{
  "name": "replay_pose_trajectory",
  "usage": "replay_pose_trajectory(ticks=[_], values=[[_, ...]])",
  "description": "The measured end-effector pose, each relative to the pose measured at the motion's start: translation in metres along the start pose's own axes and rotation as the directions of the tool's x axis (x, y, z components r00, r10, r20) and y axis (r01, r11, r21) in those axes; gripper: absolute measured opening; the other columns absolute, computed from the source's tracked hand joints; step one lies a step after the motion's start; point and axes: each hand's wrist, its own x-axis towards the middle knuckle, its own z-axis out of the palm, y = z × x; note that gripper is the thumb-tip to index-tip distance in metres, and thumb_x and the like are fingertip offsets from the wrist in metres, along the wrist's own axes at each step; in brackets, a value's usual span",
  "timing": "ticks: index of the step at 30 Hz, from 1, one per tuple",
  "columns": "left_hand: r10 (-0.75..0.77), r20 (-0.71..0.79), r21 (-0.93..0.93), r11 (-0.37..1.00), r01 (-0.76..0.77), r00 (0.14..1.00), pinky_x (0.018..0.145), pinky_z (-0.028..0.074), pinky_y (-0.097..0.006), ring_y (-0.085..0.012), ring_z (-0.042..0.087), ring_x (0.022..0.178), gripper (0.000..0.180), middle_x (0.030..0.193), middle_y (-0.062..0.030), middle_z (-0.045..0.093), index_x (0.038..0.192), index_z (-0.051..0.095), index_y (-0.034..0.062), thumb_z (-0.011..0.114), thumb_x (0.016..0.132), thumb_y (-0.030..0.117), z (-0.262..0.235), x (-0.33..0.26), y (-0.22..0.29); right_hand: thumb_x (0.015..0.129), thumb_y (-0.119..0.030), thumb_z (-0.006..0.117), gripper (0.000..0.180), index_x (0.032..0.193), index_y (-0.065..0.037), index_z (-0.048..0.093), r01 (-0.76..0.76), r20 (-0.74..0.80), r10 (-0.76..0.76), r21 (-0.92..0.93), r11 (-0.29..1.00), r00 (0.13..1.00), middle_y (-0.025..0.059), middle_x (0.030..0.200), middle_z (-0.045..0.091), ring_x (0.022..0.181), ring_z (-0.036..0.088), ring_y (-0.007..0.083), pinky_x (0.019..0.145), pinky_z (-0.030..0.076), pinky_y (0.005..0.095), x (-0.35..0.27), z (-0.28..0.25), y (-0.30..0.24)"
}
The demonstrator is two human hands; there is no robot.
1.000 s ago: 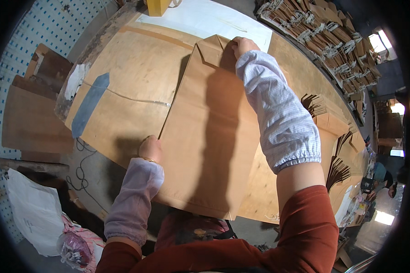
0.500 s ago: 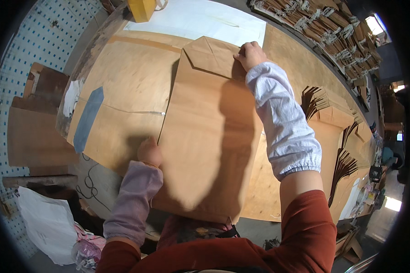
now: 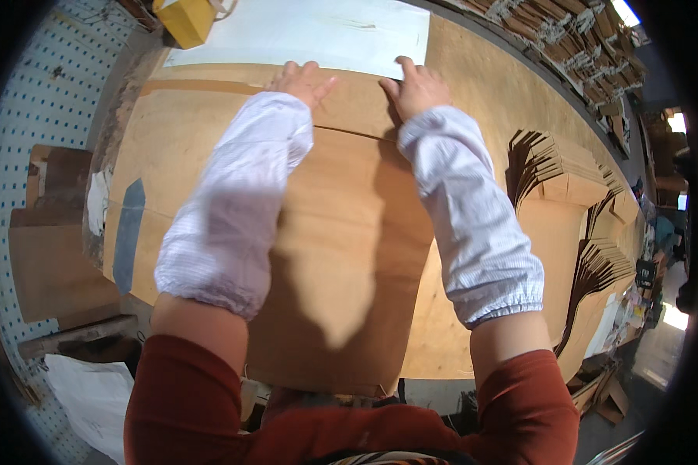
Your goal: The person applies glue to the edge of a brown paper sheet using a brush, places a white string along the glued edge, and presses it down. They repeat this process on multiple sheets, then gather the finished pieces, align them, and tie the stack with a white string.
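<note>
A large brown paper bag [image 3: 333,201] lies flat on the wooden table in front of me, its long side running toward my body. A folded band crosses its far end, with a dark crease line below it. My left hand [image 3: 301,84] rests on the far left part of this band, fingers spread. On the far right corner lies my right hand [image 3: 420,91], thumb apart from the fingers and nothing gripped between them. Pale sleeve covers wrap both forearms, and their shadows fall on the bag.
Stacked folded paper bags [image 3: 566,182] fan out along the right of the table [image 3: 473,101]. Beyond the bag lies a white sheet [image 3: 310,35], with a yellow box [image 3: 184,22] at its left. Tied brown bundles [image 3: 574,54] are piled at the far right. A grey strip [image 3: 129,232] marks the table's left.
My left hand has moved from the bag's left edge up to its far end. The pointed folded end now shows as a straight band. My right hand has opened at the far right corner.
</note>
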Motion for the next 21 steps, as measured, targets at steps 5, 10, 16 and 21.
replay_pose_trajectory(ticks=[5, 10, 16, 21], values=[[0.095, -0.068, 0.073, 0.993, -0.09, 0.993, 0.1, 0.042, -0.046, -0.0357, 0.051, 0.118, 0.06, 0.126, -0.0163, 0.051, 0.133, 0.051, 0.0167, 0.048, 0.092, 0.06, 0.016, 0.007, -0.005, 0.095, -0.043, 0.05, 0.049, 0.135, -0.017, 0.049, -0.09, -0.04, 0.101, 0.215, 0.972, 0.994, 0.0167, 0.126, 0.056, 0.117, 0.053, 0.0349, 0.096, 0.044, 0.0412, -0.044, 0.034, 0.058], [0.228, -0.112, -0.113, 0.964, -0.241, 0.967, 0.097, 0.043, -0.044, -0.0357, 0.051, 0.116, 0.056, 0.127, -0.0165, 0.051, 0.132, 0.051, 0.0168, 0.052, 0.091, 0.055, 0.041, 0.024, -0.03, 0.096, -0.039, 0.049, 0.049, 0.135, -0.011, 0.047, -0.19, 0.037, 0.195, 0.455, 0.87, 0.98, 0.0174, 0.123, 0.057, 0.111, 0.057, 0.0344, 0.094, 0.045, 0.041, -0.044, 0.073, 0.07], [0.348, -0.423, -0.206, 0.862, -0.463, 0.837, 0.091, 0.045, -0.045, -0.036, 0.055, 0.109, 0.057, 0.121, -0.0172, 0.055, 0.128, 0.055, 0.0171, 0.059, 0.087, 0.056, 0.09, 0.032, -0.056, 0.091, -0.033, 0.055, 0.047, 0.131, -0.009, 0.051, -0.014, -0.195, 0.147, 0.556, 0.831, 0.97, 0.0158, 0.114, 0.06, 0.102, 0.058, 0.0333, 0.087, 0.047, 0.0404, -0.057, 0.113, 0.084], [0.261, -0.291, -0.051, 0.956, -0.288, 0.92, 0.099, 0.04, -0.041, -0.0374, 0.049, 0.118, 0.064, 0.127, -0.0204, 0.052, 0.14, 0.043, 0.0079, 0.057, 0.091, 0.047, 0.061, 0.022, -0.034, 0.088, -0.038, 0.059, 0.054, 0.133, -0.01, 0.05, -0.06, -0.208, 0.147, 0.376, 0.925, 0.967, 0.0177, 0.12, 0.059, 0.11, 0.055, 0.0369, 0.094, 0.044, 0.0437, -0.05, 0.092, 0.074]])
